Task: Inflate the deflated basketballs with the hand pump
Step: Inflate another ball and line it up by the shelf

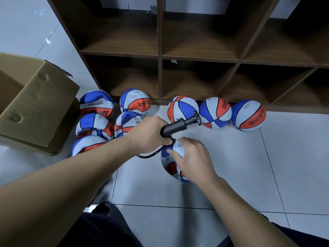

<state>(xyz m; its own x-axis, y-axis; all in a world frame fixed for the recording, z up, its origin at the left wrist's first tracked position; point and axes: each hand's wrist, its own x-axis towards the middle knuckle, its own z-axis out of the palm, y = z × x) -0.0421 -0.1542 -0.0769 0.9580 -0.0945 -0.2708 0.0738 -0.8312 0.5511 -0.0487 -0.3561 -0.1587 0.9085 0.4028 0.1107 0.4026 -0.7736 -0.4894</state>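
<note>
The left hand grips the black hand pump by its barrel, handle pointing to 2 o'clock. The right hand curls over a deflated basketball on the floor tiles at centre, the pump's hose looping beside it. Five limp balls sit at 10 o'clock and three round balls at 1 o'clock

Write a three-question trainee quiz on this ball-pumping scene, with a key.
1. True or false: the left hand grips the black pump.
2. How many round, full balls line the shelf unit on the right?
3. What does the right hand hold: (a) the cardboard box, (b) a limp ball, (c) nothing?

Key: 1 true; 2 three; 3 b.
</note>
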